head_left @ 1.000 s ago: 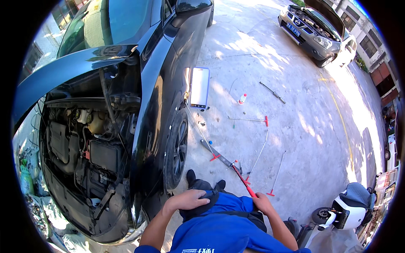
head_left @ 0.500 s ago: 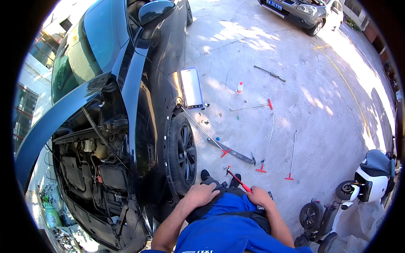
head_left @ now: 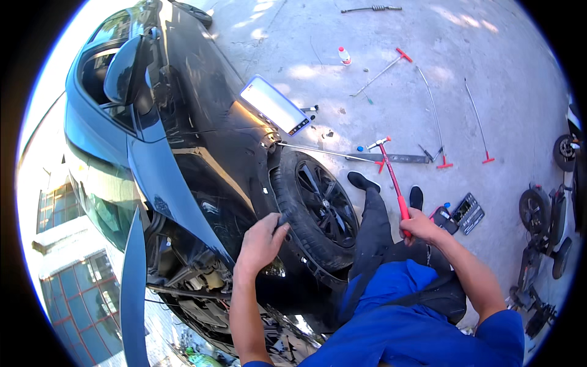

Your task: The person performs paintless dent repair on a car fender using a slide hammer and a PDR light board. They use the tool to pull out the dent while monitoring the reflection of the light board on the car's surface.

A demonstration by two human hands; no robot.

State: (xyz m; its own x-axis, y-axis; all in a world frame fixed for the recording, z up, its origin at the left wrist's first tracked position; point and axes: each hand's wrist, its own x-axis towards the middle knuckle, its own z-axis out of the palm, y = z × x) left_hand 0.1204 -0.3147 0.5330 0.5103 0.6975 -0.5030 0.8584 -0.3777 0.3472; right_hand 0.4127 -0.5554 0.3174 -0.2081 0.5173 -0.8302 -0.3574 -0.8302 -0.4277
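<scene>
My left hand (head_left: 262, 242) rests on the dark car's front fender (head_left: 208, 183), fingers curled at the wheel arch edge just above the black tyre (head_left: 318, 208). My right hand (head_left: 419, 225) grips the red handle of a long thin rod tool (head_left: 391, 177) that points away from me toward the ground beyond the wheel. I wear a blue shirt and dark trousers, and my legs stretch out beside the wheel.
A flat rectangular light panel (head_left: 275, 105) leans against the car side. Several red-handled rods (head_left: 437, 122) and a flat bar (head_left: 391, 158) lie on the concrete. A socket set (head_left: 468, 213) sits by my foot. Scooters (head_left: 544, 220) stand at right. The bonnet is raised at left.
My view has swung closer to the wheel. My left hand moved from my lap up onto the fender edge, while my right hand still holds the red-handled rod.
</scene>
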